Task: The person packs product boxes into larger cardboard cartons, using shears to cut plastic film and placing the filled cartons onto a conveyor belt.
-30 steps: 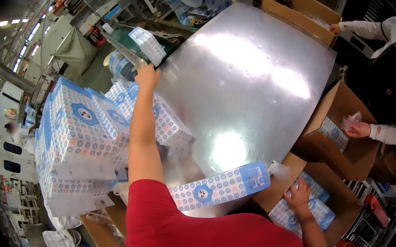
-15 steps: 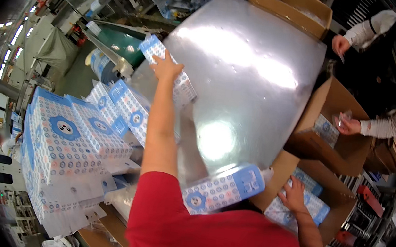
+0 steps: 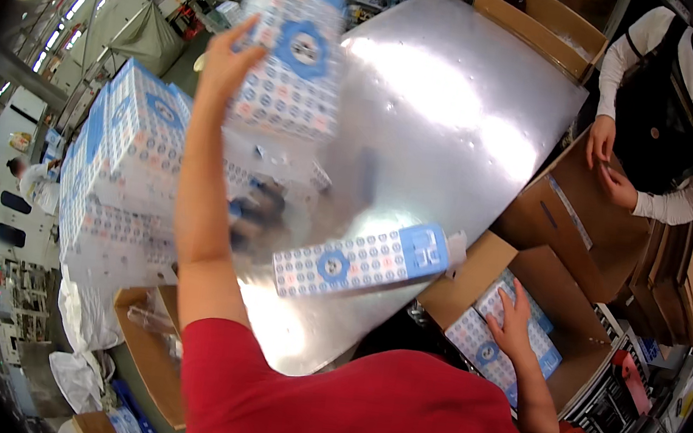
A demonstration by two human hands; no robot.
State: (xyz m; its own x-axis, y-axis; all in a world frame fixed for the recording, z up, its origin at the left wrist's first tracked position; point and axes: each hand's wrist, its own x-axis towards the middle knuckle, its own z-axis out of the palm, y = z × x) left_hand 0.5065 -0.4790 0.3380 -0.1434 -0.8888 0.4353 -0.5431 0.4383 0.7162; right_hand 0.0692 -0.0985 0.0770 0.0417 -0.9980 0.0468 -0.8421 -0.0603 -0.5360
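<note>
1 white-blue pack [image 3: 287, 99], scalloped cartoon badge [image 3: 303, 47], in left hand [image 3: 225, 66].

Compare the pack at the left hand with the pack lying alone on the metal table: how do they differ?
The held pack is gripped by the left hand; the table pack has no hand on it.
The held pack's blue end points up the picture; the table pack's points right.
The held pack looks broader in view; the table pack looks narrower.
Both share small round motifs on white and a blue badge.
</note>
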